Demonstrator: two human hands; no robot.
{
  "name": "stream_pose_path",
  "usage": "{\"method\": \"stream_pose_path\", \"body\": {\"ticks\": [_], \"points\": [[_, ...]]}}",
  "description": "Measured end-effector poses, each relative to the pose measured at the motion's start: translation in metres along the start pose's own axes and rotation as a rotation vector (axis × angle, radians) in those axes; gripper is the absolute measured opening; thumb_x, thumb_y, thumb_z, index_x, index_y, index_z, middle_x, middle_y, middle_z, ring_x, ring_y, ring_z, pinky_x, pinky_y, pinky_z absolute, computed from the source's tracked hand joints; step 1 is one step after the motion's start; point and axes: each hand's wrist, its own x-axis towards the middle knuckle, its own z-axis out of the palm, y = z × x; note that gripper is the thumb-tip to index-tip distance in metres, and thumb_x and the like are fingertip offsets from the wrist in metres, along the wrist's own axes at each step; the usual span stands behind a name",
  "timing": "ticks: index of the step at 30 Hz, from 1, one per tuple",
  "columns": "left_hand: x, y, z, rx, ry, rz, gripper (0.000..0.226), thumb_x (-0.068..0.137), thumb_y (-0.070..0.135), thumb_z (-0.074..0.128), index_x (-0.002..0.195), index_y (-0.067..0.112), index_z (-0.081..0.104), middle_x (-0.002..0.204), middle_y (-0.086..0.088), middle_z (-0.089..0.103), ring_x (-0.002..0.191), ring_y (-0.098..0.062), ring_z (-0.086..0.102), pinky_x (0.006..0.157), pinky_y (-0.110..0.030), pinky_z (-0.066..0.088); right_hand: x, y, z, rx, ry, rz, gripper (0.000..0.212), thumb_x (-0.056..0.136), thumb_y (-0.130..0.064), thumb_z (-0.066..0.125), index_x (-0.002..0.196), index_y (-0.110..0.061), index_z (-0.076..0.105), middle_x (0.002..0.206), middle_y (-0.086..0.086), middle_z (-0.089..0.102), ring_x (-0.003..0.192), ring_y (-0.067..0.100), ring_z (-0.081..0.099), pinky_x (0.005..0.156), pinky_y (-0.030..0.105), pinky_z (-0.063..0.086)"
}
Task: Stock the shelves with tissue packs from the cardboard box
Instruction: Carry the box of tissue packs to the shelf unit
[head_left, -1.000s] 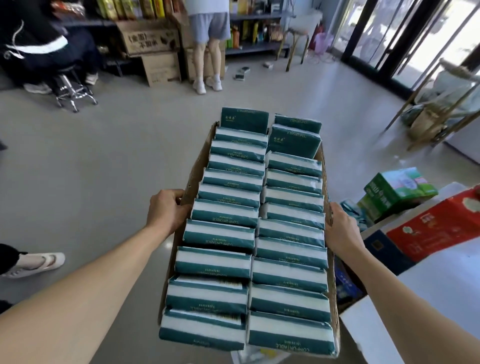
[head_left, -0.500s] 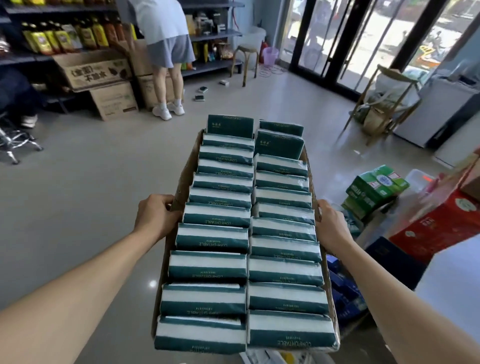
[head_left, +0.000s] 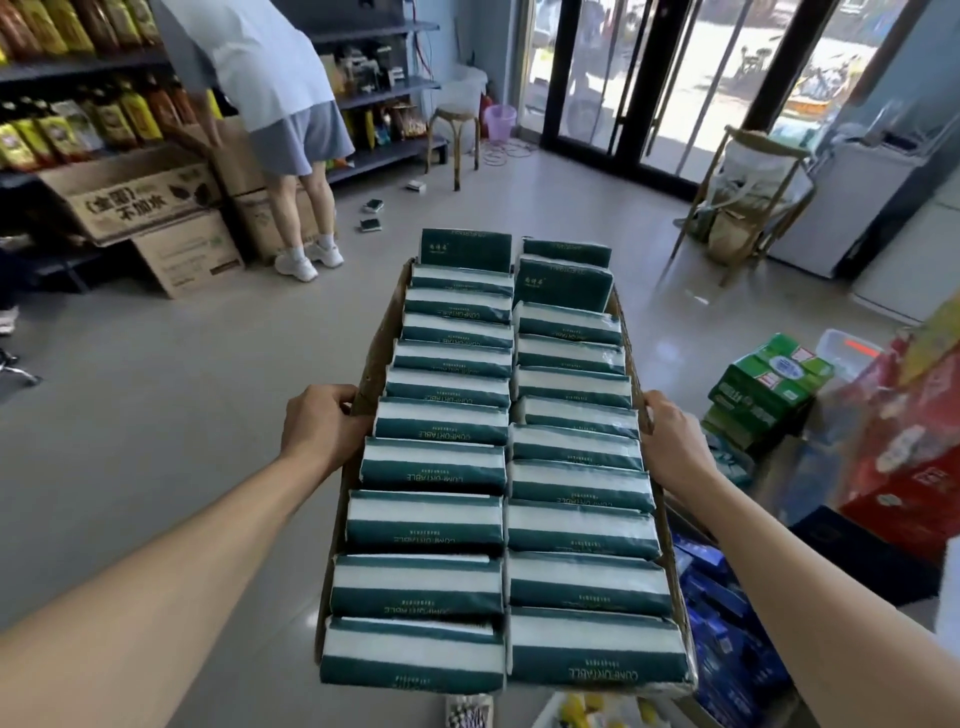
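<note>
Carrying stage of a shelf-stocking task, head view. A cardboard box (head_left: 375, 347) is held off the floor, out in front of the person, its long axis running straight away from the body. The left hand (head_left: 322, 423) grips the left wall with fingers curled over the rim; the right hand (head_left: 675, 441) grips the right wall at about the same place, thumb on the rim, the other fingers hidden behind the wall. The two hands sit opposite each other near the middle of the box's length, so neither is nearer the load. The tissue packs (head_left: 441, 462) fill the box in two rows, each pack lying crosswise to the long axis; the farthest packs stand tilted up. The shelves (head_left: 384, 93) lie ahead and to the left, well apart from the box, with a second person (head_left: 270, 73) bending beside stacked cartons (head_left: 140, 197) in front of them. Judged stage: none unloaded yet; the box probably needs setting down near a shelf so a hand is free to lift packs
</note>
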Motion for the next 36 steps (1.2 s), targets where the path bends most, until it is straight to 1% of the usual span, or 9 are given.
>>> {"method": "stream_pose_path", "body": {"ticks": [4, 8, 12, 15, 18, 21, 25, 30, 36], "points": [[0.069, 0.016, 0.014, -0.016, -0.013, 0.014, 0.014, 0.084, 0.022, 0.068, 0.07, 0.02, 0.068, 0.071, -0.005, 0.066, 0.067, -0.022, 0.057, 0.062, -0.025, 0.039, 0.068, -0.011, 0.004, -0.004, 0.004, 0.03, 0.027, 0.091, -0.02, 0.053, 0.116, -0.009, 0.053, 0.105, 0.02, 0.063, 0.09, 0.035, 0.059, 0.079, 0.039, 0.048], [0.14, 0.04, 0.03, 0.005, -0.01, 0.006, 0.01, 0.085, 0.018, 0.066, 0.077, 0.016, 0.069, 0.062, 0.002, 0.058, 0.058, -0.013, 0.051, 0.052, -0.022, 0.036, 0.147, -0.025, 0.002, -0.01, 0.003, 0.039, 0.025, 0.092, -0.013, 0.05, 0.116, -0.008, 0.052, 0.104, 0.021, 0.063, 0.088, 0.035, 0.058, 0.078, 0.041, 0.049], [0.211, 0.063, 0.038, 0.005, -0.017, 0.001, 0.009, 0.085, 0.02, 0.067, 0.077, 0.018, 0.07, 0.07, -0.002, 0.063, 0.068, -0.021, 0.058, 0.058, -0.024, 0.04, 0.224, -0.043, -0.004, -0.029, -0.001, 0.014, 0.025, 0.092, -0.01, 0.049, 0.116, -0.004, 0.051, 0.102, 0.021, 0.062, 0.082, 0.03, 0.053, 0.072, 0.037, 0.044], [0.265, 0.078, 0.041, -0.001, 0.0, 0.016, 0.011, 0.083, 0.023, 0.07, 0.09, 0.016, 0.075, 0.084, -0.006, 0.071, 0.081, -0.025, 0.064, 0.069, -0.027, 0.046, 0.279, -0.057, -0.005, -0.051, 0.006, -0.001, 0.025, 0.09, -0.009, 0.051, 0.115, -0.005, 0.052, 0.103, 0.019, 0.062, 0.083, 0.03, 0.053, 0.074, 0.039, 0.046], [0.32, 0.091, 0.045, -0.005, 0.004, 0.032, 0.013, 0.083, 0.023, 0.07, 0.091, 0.014, 0.076, 0.085, -0.008, 0.072, 0.079, -0.024, 0.063, 0.068, -0.025, 0.043, 0.331, -0.072, -0.001, -0.057, 0.011, 0.01, 0.028, 0.089, -0.005, 0.048, 0.117, -0.005, 0.051, 0.105, 0.018, 0.061, 0.083, 0.028, 0.05, 0.072, 0.036, 0.043], [0.383, 0.106, 0.052, -0.009, -0.004, 0.051, 0.014, 0.084, 0.023, 0.069, 0.092, 0.014, 0.075, 0.084, -0.008, 0.071, 0.078, -0.024, 0.061, 0.068, -0.025, 0.041, 0.387, -0.088, 0.002, -0.059, 0.023, 0.019, 0.029, 0.089, -0.012, 0.053, 0.117, -0.006, 0.051, 0.105, 0.017, 0.061, 0.083, 0.028, 0.051, 0.073, 0.037, 0.043], [0.472, 0.127, 0.062, -0.027, -0.03, 0.072, 0.016, 0.083, 0.024, 0.069, 0.096, 0.016, 0.075, 0.087, -0.008, 0.072, 0.085, -0.027, 0.064, 0.071, -0.028, 0.045, 0.46, -0.107, 0.005, -0.046, 0.037, 0.068, 0.03, 0.087, -0.016, 0.058, 0.115, -0.008, 0.051, 0.104, 0.015, 0.062, 0.084, 0.027, 0.052, 0.073, 0.036, 0.044], [0.58, 0.168, 0.079, -0.023, -0.075, 0.127, 0.018, 0.087, 0.019, 0.063, 0.1, 0.013, 0.074, 0.091, -0.011, 0.071, 0.088, -0.031, 0.064, 0.077, -0.035, 0.049, 0.551, -0.13, -0.003, -0.058, 0.079, 0.118, 0.031, 0.086, -0.006, 0.052, 0.117, -0.004, 0.051, 0.105, 0.019, 0.062, 0.088, 0.032, 0.053, 0.07, 0.033, 0.038], [0.691, 0.22, 0.117, -0.033, -0.088, 0.169, 0.016, 0.088, 0.017, 0.063, 0.099, 0.012, 0.074, 0.086, -0.008, 0.07, 0.08, -0.025, 0.061, 0.07, -0.029, 0.043, 0.666, -0.131, -0.014, -0.038, 0.128, 0.13, 0.028, 0.088, -0.008, 0.053, 0.115, -0.004, 0.054, 0.106, 0.021, 0.063, 0.093, 0.036, 0.056, 0.069, 0.034, 0.038]]}}
